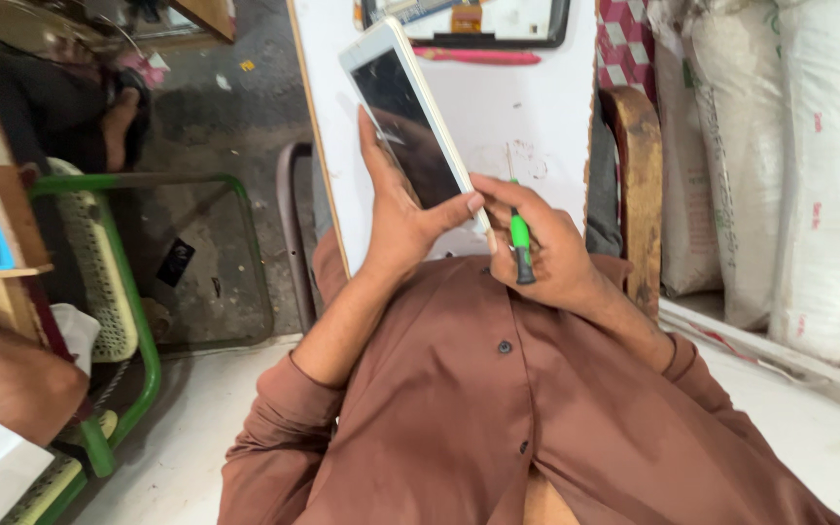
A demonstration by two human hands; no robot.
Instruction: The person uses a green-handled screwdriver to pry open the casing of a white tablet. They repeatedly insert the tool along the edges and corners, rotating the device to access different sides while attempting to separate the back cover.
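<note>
Brown shirt (498, 408), left hand (396, 219) gripping tablet (410, 117) — right hand (546, 248), green screwdriver (520, 238)

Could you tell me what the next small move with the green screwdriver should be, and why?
Probably turn the green screwdriver tip-first toward the tablet edge. The right hand holds it upright beside the lower corner, not yet against the tablet, while the left hand steadies the tilted tablet.

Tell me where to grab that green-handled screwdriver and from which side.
Grip the green handle from the right, probably: the right hand already wraps it there, and the left hand and the tilted tablet crowd the left.
</note>
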